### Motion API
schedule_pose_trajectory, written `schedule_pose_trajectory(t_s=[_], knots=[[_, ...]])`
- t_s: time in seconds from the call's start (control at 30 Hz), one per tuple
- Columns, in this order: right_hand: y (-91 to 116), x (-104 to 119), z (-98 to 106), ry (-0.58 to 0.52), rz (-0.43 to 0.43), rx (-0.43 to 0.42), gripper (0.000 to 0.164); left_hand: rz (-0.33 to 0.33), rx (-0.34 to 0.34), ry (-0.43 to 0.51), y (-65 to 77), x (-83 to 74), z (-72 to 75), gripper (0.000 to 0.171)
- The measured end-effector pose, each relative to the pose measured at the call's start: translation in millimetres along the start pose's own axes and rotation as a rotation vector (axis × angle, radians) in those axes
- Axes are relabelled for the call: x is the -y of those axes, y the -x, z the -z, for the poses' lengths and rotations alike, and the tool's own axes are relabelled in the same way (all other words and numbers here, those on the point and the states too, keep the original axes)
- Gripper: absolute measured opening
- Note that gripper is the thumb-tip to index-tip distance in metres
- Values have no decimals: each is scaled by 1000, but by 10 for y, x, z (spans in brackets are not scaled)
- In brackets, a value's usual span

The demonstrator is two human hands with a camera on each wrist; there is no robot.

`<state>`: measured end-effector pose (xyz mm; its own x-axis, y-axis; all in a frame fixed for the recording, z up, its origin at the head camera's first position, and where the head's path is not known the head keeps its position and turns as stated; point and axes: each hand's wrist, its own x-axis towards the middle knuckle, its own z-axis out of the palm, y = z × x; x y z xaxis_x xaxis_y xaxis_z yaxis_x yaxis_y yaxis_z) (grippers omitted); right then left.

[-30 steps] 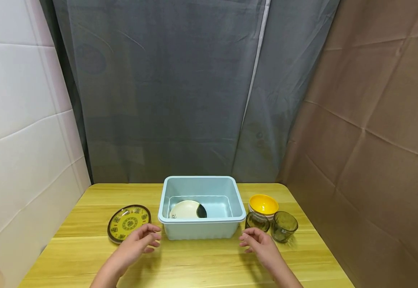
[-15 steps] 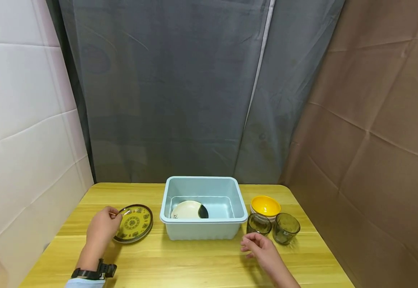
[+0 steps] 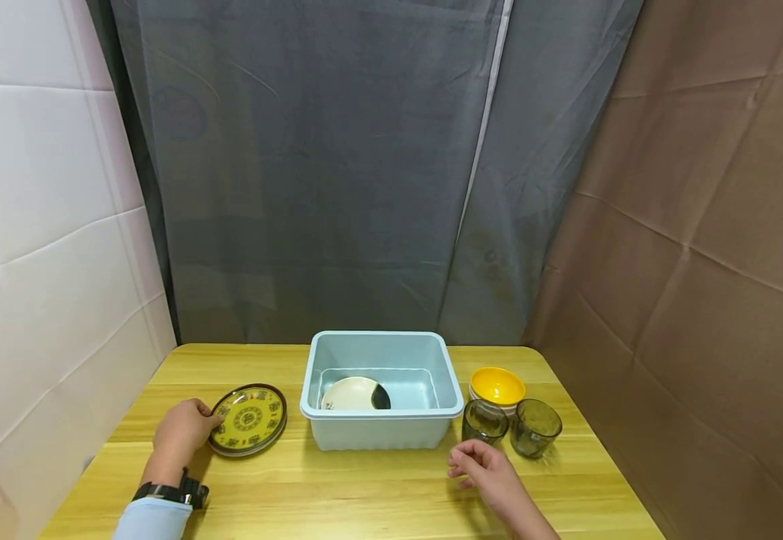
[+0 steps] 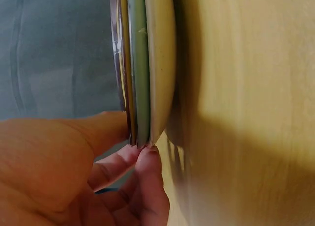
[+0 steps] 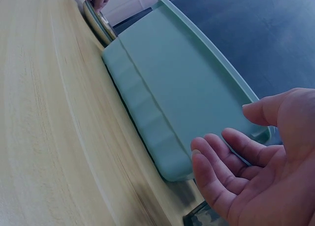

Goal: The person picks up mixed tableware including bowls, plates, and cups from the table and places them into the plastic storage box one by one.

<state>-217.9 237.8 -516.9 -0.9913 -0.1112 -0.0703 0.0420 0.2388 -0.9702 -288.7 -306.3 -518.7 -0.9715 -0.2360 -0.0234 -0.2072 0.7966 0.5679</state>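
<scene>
A stack of plates (image 3: 248,421) sits on the table left of the bin, a dark-rimmed yellow plate with a printed pattern on top. From the side, the left wrist view shows a green plate (image 4: 140,63) and a cream plate (image 4: 162,63) beneath it. My left hand (image 3: 185,431) pinches the stack's left rim, thumb over the top and fingertips against the edges. How many plates it grips I cannot tell. My right hand (image 3: 489,474) hovers with loosely curled fingers, holding nothing, near a dark glass cup (image 3: 484,421).
A light blue plastic bin (image 3: 386,431) stands mid-table with a cream plate (image 3: 347,394), dark at one side, inside. Right of it are a second dark glass cup (image 3: 535,429) and a yellow bowl (image 3: 497,384) stacked on something pale. Grey cloth (image 3: 337,187) hangs behind the table.
My left hand has moved from between the plates and bin to the plates' left rim, which it now pinches. The right hand stays almost still.
</scene>
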Motion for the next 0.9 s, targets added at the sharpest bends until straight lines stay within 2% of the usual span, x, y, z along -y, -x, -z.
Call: schedule_pose_trajectory(t_s=[0.27,0.57,0.77,0.9], knots=[[12,8,11,-14,-20,8,30,-14,-34,26,14,6,-9,26],[32,3,56,-24,-25,35,37,-19,-42,29,11,15,-13,25],[30,-15,59,-17,-15,59,33,-34,-47,52,17,38,7,24],[23,-40,62,-22,-14,78,31,-21,-45,52,32,60,48,24]])
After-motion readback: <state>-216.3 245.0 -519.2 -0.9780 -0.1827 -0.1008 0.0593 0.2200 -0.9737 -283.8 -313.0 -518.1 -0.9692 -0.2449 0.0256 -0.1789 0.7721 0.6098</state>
